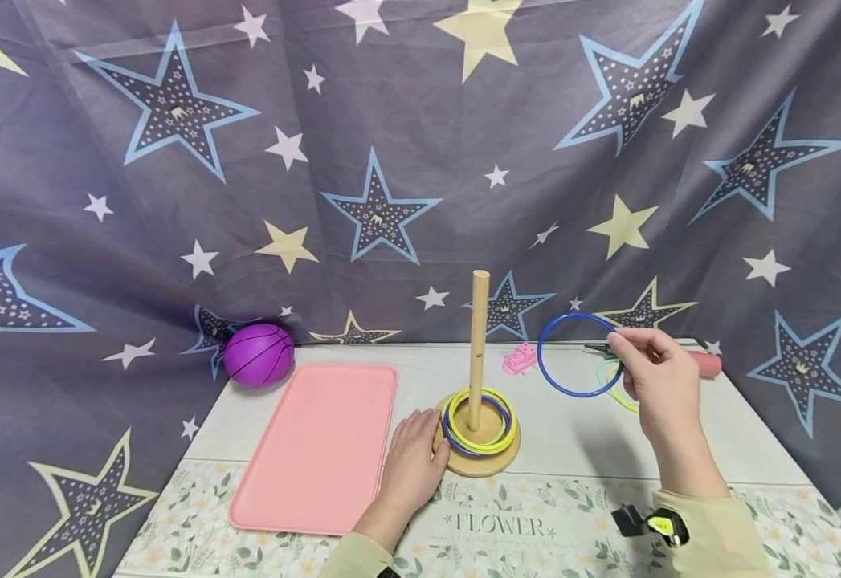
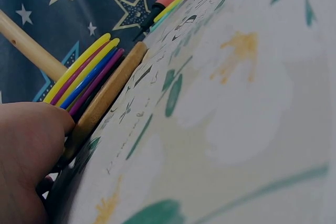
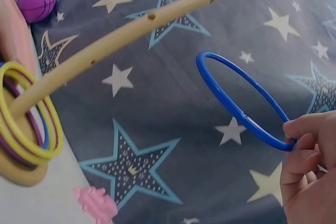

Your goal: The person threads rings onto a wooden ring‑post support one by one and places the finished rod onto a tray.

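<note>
Against starry cloth, thin blue ring (image 1: 577, 355)

Backdrop (image 1: 420, 160): dark grey-purple cloth w/ blue-outlined, cream & white stars, hung behind & draped down both sides of the tabletop (image 1: 579, 433). Folds & creases visible. Tabletop is pale, w/ a floral-print strip (image 1: 507, 526) along the near edge reading "FLOWER". Light even, soft shadows.
</note>
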The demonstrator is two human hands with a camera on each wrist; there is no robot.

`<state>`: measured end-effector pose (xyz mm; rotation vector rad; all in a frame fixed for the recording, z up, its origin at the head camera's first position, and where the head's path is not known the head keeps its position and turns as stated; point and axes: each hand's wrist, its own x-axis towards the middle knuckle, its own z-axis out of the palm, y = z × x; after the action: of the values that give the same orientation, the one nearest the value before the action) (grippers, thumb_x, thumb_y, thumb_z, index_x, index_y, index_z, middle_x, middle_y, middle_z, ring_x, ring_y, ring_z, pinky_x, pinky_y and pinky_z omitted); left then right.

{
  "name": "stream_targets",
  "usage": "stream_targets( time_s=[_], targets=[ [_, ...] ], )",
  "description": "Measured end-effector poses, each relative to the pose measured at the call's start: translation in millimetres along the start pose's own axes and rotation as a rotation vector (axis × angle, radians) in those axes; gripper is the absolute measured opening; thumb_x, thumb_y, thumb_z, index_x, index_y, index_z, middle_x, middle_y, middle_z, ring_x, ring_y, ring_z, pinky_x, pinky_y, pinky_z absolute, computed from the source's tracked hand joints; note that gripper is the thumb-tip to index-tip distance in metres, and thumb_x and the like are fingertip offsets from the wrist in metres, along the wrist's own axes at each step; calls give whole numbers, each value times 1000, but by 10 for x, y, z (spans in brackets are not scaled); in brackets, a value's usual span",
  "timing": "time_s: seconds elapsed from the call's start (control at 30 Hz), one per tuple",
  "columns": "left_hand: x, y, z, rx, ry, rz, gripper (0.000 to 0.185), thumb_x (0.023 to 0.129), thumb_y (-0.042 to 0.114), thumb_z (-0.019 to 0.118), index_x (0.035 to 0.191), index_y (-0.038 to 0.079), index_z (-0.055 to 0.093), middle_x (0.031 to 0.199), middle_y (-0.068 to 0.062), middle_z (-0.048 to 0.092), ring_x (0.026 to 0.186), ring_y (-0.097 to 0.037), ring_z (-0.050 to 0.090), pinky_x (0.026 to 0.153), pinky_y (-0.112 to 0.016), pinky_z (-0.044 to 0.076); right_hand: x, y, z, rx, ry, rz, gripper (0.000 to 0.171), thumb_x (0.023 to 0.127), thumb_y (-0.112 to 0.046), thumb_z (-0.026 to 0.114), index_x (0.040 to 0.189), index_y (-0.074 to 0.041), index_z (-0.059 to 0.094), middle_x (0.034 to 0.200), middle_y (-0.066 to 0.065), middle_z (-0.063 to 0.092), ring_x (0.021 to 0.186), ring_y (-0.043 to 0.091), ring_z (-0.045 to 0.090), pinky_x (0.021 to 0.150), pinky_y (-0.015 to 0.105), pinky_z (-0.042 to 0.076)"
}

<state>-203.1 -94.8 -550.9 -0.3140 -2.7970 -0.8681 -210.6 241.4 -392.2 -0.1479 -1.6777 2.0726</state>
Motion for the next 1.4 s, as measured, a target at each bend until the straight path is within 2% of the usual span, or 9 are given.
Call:
stream_targets(
  time_s=[0.3, 0.6, 0.87, 1.4],
  targets=[
    [8, 3, -2, 7, 6, 13, 57, 109, 24, 67, 159, -1, 56, 162, -22, 55, 158, -42, 41, 134, -59, 25, -45, -185, 188, 47, -81, -69, 12, 96, -3, 87, 106, 1, 82, 72, 1, 63, 51, 9, 48, 40, 20, 32],
    [2, -2, -10, 9, 6, 11, 57, 109, 25, 67, 159, -1, 55, 162, -22, 55, 158, -42, 41, 134, -59, 25, -66, -321, 387, 75, -153, -135, 14, 97, -3, 85, 108, 4, 81, 68, 2, 60, 50, 10, 46, 40, 21, 30],
    [4, 3, -5, 8, 8, 11, 56, 109, 24, 67, 159, -1, 56, 162, -22, 55, 158, -43, 41, 134, -59, 25, -77, -416, 548, 113, -198, -165, 15, 96, -2, 86, 107, 6, 80, 67, 3, 61, 49, 10, 45, 40, 22, 29],
    [-3, -3, 16, 13, 12, 12, 57, 109, 24, 67, 159, 0, 56, 162, -21, 55, 158, -42, 42, 134, -58, 26, -109, -537, 872, 102, -276, -241, 15, 99, -5, 83, 110, 5, 80, 71, 5, 65, 46, 11, 42, 40, 24, 26]
  ],
)
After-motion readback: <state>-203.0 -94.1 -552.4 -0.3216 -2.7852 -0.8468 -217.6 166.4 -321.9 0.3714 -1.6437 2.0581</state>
